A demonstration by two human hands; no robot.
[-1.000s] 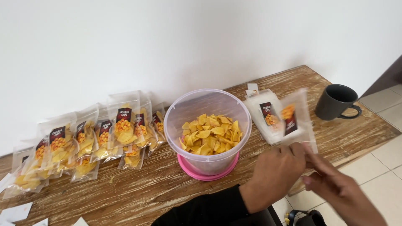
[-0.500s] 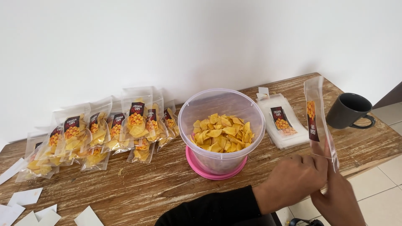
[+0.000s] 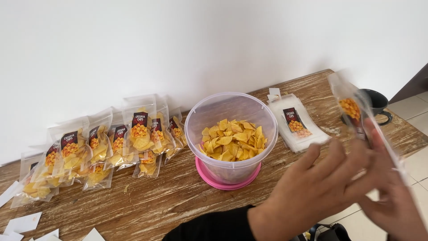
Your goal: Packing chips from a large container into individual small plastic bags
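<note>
Fingers [image 3: 332, 154] of both hands pinch an empty clear pouch [image 3: 356, 109]. On the tabletop [image 3: 147, 205], a tub [image 3: 231, 134] holds yellow chips; filled pouches [image 3: 102, 147] stand left.

Beside the left hand [image 3: 312, 192], a clear round plastic tub [image 3: 231, 134] on a pink base holds yellow chips; beyond the right hand [image 3: 392, 196], a dark mug [image 3: 378, 103].

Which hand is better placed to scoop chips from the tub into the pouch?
Probably the left hand: it lies nearer the tub, while the right hand grips the pouch.
</note>
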